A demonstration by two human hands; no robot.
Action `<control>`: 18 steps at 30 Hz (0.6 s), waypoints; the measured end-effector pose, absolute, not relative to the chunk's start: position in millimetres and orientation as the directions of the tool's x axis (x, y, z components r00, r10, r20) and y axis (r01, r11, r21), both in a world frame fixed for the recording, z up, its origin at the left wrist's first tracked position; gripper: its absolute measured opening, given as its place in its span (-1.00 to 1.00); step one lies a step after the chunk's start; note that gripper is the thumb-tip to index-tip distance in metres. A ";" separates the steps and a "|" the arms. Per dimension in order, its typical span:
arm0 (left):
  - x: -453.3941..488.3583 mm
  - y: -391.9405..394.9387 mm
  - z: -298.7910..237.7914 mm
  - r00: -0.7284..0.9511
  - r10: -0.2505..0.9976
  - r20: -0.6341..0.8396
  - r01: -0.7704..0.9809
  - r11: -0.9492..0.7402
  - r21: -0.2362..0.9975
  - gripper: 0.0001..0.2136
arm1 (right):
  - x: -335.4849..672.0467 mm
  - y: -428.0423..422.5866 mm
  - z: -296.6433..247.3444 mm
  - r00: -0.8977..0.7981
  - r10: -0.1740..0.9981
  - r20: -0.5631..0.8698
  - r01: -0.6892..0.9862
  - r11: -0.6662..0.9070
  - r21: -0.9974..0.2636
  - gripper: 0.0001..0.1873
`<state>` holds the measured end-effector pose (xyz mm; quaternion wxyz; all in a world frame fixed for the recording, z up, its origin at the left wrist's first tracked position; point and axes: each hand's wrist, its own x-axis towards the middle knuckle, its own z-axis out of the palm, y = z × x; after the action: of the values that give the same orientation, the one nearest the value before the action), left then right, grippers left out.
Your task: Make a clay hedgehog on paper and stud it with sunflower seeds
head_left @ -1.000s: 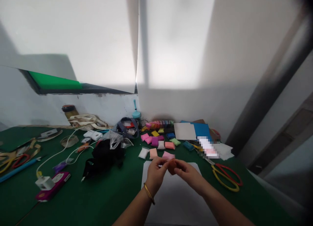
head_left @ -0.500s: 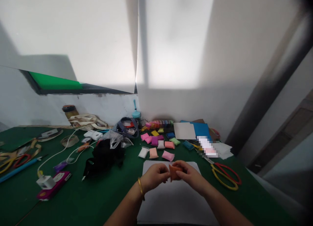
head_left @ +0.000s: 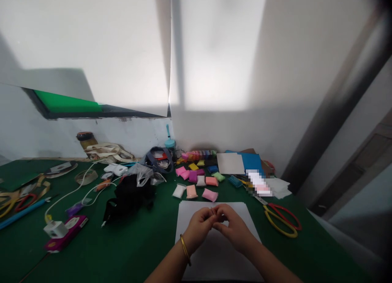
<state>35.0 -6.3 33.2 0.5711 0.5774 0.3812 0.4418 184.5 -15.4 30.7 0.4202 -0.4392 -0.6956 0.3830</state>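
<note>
My left hand (head_left: 200, 226), with a gold bangle (head_left: 185, 249) at its wrist, has its fingers pinched together. My right hand (head_left: 231, 226) meets it fingertip to fingertip, thumb and fingers curled inward. Both are raised over a stack of white paper (head_left: 211, 260). The small orange packet, plain between the hands a moment ago, is now hidden behind the closed fingers. It does not show on the paper or the table near the hands. Just beyond the paper lie a white packet (head_left: 179, 191), a peach packet (head_left: 192, 192) and a pink packet (head_left: 210, 194).
Scissors (head_left: 280, 219) with red and yellow handles lie at the right. A black cloth bundle (head_left: 131, 197) and a magenta power bank (head_left: 65, 234) with a white plug are on the left. Further back are white boards (head_left: 230, 163) and a blue-handled bag (head_left: 157, 158).
My hands have come together and tilted inward, covering the orange packet that showed between them. The left wrist has moved slightly right. The view has shifted a little.
</note>
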 end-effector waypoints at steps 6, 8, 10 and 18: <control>30.7 -4.3 25.6 0.296 0.947 0.127 0.114 -0.167 0.979 -0.73 | 185.5 -15.3 33.3 -0.305 0.917 0.258 0.318 0.353 -0.880 -0.94; 30.6 -5.0 24.0 0.293 0.944 0.151 0.187 -0.211 0.959 -0.75 | 185.4 -14.8 32.6 -0.314 0.910 0.270 0.334 0.372 -0.866 -0.91; 31.6 -7.1 24.5 0.269 0.948 0.168 0.289 -0.246 0.925 -0.77 | 184.5 -14.8 32.2 -0.314 0.907 0.280 0.355 0.385 -0.852 -0.90; 40.0 -13.3 34.6 0.207 0.935 0.289 0.604 -0.354 0.713 -0.78 | 175.6 -19.3 36.8 -0.183 0.911 0.371 0.535 0.409 -0.739 -0.87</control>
<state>40.0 -13.3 34.6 0.2315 0.7417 0.5188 0.3566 175.6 -19.3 36.8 0.4071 -0.4925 -0.7339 0.2304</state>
